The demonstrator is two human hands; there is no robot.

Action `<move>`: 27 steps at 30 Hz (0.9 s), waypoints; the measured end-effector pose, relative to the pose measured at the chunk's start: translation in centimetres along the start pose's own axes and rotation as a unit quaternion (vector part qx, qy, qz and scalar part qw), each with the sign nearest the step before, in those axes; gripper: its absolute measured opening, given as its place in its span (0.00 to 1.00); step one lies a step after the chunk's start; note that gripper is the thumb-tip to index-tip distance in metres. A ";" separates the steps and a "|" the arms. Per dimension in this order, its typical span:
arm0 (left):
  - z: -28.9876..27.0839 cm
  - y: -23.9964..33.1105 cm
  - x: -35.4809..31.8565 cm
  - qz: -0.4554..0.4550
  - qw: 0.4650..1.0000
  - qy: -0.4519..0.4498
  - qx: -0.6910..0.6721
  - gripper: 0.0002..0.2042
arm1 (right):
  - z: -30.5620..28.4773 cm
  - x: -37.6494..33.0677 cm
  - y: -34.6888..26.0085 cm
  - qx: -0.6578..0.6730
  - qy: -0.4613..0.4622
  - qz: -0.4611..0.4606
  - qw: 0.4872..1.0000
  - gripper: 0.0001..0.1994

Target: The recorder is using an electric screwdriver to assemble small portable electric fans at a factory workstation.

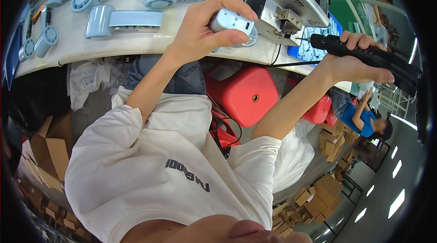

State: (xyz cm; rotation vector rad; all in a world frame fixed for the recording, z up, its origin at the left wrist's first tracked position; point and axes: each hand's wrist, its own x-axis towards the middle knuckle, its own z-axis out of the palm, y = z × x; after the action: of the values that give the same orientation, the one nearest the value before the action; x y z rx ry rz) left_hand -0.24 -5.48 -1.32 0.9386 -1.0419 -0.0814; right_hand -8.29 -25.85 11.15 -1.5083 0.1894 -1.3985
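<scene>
My left hand [200,33] is closed around a small light-blue handheld fan body [233,22] and holds it over the front edge of the white workbench [91,47]. My right hand [353,63] grips a black electric screwdriver [368,51]. Its bit points left toward a grey metal fixture [291,10] on the bench. The fan body sits just left of that fixture, and the bit tip is a short gap away from both.
Several light-blue fan parts [123,17] lie on the bench. A blue tray [318,38] holding small pieces sits behind the screwdriver. Red plastic stools [246,95] stand under the bench. Cardboard boxes [52,152] are stacked at the left and lower right. A person in a blue shirt [362,120] is at the right.
</scene>
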 end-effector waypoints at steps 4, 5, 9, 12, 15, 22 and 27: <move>0.1 0.0 -0.3 -0.046 0.996 0.039 -0.064 0.13 | -0.1 -0.2 0.7 0.002 -0.041 -0.039 0.998 0.41; 0.0 -0.2 -0.4 -0.048 0.996 0.037 -0.064 0.13 | 0.2 -0.4 0.9 -0.009 -0.048 -0.043 0.998 0.41; -0.2 -0.4 -0.4 -0.023 0.996 0.031 -0.077 0.14 | 1.6 -1.2 1.2 -0.020 -0.064 -0.043 0.997 0.41; -0.1 -0.3 -0.4 -0.025 0.996 0.031 -0.079 0.13 | 2.2 -1.7 1.4 -0.045 -0.070 -0.047 0.995 0.41; -0.1 -0.1 -0.4 -0.031 0.996 0.032 -0.074 0.13 | 2.7 -2.0 1.7 -0.051 -0.063 -0.047 0.996 0.41; -0.3 -0.1 0.1 0.004 1.000 0.003 -0.009 0.18 | 2.6 -2.4 1.7 -0.040 -0.066 -0.031 0.996 0.41; -0.4 0.6 -0.2 -0.049 0.999 0.010 -0.006 0.20 | 2.1 -2.8 -0.6 0.044 -0.081 0.043 0.995 0.39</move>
State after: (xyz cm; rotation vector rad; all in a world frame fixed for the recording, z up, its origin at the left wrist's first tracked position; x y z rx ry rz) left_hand -0.23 -4.74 -1.05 0.9769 -0.9756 -0.1587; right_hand -7.71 -22.49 10.20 -1.5140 0.0897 -1.1965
